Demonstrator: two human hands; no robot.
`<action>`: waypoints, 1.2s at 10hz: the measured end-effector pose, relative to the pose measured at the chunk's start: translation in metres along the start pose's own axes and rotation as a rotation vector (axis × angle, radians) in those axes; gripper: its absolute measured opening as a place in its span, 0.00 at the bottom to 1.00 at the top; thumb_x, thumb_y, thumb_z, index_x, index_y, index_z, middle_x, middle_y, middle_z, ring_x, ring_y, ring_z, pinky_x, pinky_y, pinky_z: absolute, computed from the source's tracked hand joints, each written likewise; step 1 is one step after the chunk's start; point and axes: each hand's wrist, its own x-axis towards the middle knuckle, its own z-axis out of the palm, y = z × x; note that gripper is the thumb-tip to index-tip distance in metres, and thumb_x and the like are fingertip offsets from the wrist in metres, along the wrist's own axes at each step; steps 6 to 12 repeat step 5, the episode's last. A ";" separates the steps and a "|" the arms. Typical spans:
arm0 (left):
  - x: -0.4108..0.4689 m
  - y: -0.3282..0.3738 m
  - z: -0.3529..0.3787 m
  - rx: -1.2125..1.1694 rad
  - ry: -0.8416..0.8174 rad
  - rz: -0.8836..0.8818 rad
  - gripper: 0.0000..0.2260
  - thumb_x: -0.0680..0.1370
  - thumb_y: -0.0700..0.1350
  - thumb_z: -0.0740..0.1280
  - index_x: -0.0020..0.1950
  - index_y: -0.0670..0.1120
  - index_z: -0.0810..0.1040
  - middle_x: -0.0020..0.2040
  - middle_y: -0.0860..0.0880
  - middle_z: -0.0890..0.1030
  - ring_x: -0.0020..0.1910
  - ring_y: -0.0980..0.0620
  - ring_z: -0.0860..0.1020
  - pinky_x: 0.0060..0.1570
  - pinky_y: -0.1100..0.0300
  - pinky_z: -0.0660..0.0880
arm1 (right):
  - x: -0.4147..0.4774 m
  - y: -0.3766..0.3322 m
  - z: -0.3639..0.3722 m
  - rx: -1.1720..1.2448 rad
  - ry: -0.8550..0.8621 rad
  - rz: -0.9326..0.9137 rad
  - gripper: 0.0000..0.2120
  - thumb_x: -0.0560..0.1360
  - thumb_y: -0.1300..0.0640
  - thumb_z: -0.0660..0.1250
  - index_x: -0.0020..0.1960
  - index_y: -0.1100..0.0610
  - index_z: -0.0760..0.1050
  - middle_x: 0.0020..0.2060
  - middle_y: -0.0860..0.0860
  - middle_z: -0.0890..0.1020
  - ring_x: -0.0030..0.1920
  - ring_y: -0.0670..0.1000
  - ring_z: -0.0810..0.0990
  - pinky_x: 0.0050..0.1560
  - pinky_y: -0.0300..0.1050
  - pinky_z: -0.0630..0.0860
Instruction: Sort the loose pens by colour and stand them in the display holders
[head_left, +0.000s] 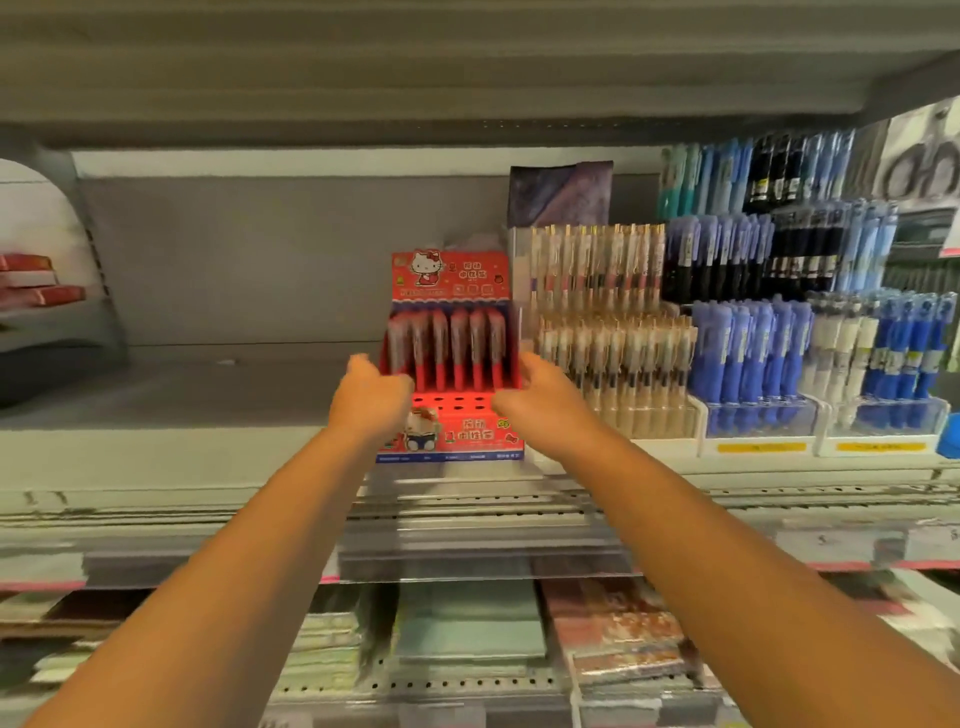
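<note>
**A:** Where was the holder at that point?

**B:** The red display box (451, 283) stood on the shelf (208, 395), just beside the racks of cream-and-gold pens (602, 322). Red pens (460, 343) stood upright in its back rows, and the socket holes (457, 401) in the front tier were empty.

**A:** And the hands?

**B:** Both arms were stretched forward and up. The left hand (370, 397) was at the box's left front corner and the right hand (540, 402) at its right edge, palms turned inward. The frame was blurred and the fingertips were hidden against the box. I couldn't tell whether the fingers had closed on it or only flanked it. Neither hand showed a loose pen.

**A:** So what was the step?

**B:** Probably taking hold of the box to shift or square it. Doing that well meant gripping low on both side walls with even pressure. It also meant keeping the box level so the standing pens didn't tip, and keeping the right knuckles off the neighbouring rack.
</note>
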 end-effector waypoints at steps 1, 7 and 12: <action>0.012 -0.016 -0.002 0.082 -0.108 0.019 0.07 0.77 0.34 0.62 0.48 0.32 0.78 0.42 0.38 0.78 0.40 0.44 0.72 0.40 0.54 0.67 | 0.007 -0.001 0.012 -0.110 0.050 0.057 0.12 0.70 0.63 0.62 0.53 0.54 0.74 0.39 0.53 0.81 0.35 0.50 0.77 0.36 0.44 0.71; -0.004 -0.022 -0.022 -0.044 -0.056 0.185 0.06 0.78 0.41 0.65 0.55 0.46 0.75 0.51 0.48 0.82 0.49 0.48 0.81 0.50 0.51 0.79 | -0.020 -0.003 0.016 -0.054 0.126 0.010 0.24 0.75 0.64 0.64 0.71 0.57 0.69 0.64 0.54 0.78 0.59 0.49 0.78 0.61 0.48 0.75; -0.004 -0.022 -0.022 -0.044 -0.056 0.185 0.06 0.78 0.41 0.65 0.55 0.46 0.75 0.51 0.48 0.82 0.49 0.48 0.81 0.50 0.51 0.79 | -0.020 -0.003 0.016 -0.054 0.126 0.010 0.24 0.75 0.64 0.64 0.71 0.57 0.69 0.64 0.54 0.78 0.59 0.49 0.78 0.61 0.48 0.75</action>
